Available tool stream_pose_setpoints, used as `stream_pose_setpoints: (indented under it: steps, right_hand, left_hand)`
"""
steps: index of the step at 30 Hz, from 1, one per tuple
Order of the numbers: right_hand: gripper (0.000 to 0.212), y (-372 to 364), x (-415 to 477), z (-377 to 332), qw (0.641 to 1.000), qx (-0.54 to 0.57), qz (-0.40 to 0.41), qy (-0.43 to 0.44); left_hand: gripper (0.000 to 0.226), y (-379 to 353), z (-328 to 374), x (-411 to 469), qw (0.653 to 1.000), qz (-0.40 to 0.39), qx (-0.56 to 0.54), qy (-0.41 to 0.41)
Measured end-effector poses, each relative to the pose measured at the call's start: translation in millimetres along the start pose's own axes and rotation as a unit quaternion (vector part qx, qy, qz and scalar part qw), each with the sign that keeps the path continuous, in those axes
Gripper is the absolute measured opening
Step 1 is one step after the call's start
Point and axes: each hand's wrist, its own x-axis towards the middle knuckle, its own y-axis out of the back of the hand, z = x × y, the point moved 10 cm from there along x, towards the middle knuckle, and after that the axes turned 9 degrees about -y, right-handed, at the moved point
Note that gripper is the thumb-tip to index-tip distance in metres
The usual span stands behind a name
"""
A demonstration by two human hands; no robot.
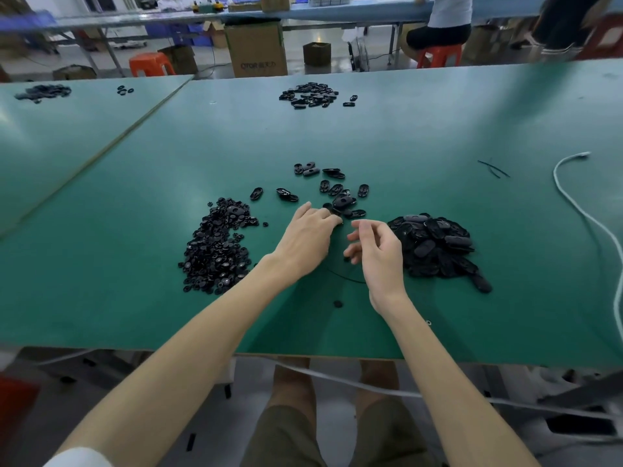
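Note:
My left hand [308,235] lies palm down on the green table [438,136], its fingertips at the edge of a loose scatter of black oval shells [340,197]. Whether those fingers pinch a piece is hidden. My right hand [379,251] hovers just right of it, fingers loosely curled, nothing visible in them. A heap of small black round parts [217,247] lies left of my hands. A pile of black oval shells [435,244] lies to the right.
Another cluster of black shells [312,95] sits far back on the table. A white cable [580,210] runs along the right side. Thin black ties [494,168] lie near it. A single black disc [338,303] rests near my right wrist. Beyond are stools, boxes and a seated person.

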Motion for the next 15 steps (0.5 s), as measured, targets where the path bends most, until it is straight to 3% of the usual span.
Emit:
stream_pose_setpoints:
  steps: [10, 15]
  right_hand:
    - [0.014, -0.1, 0.4, 1.3, 1.0, -0.011, 0.001, -0.009]
    - [0.012, -0.8, -0.4, -0.1, 1.0, -0.015, -0.003, -0.008]
  left_hand:
    - [0.024, 9.9, 2.0, -15.2, 0.995, -0.004, -0.097, -0.002]
    - [0.013, 10.6, 4.6, -18.5, 0.996, 0.003, -0.087, 0.006]
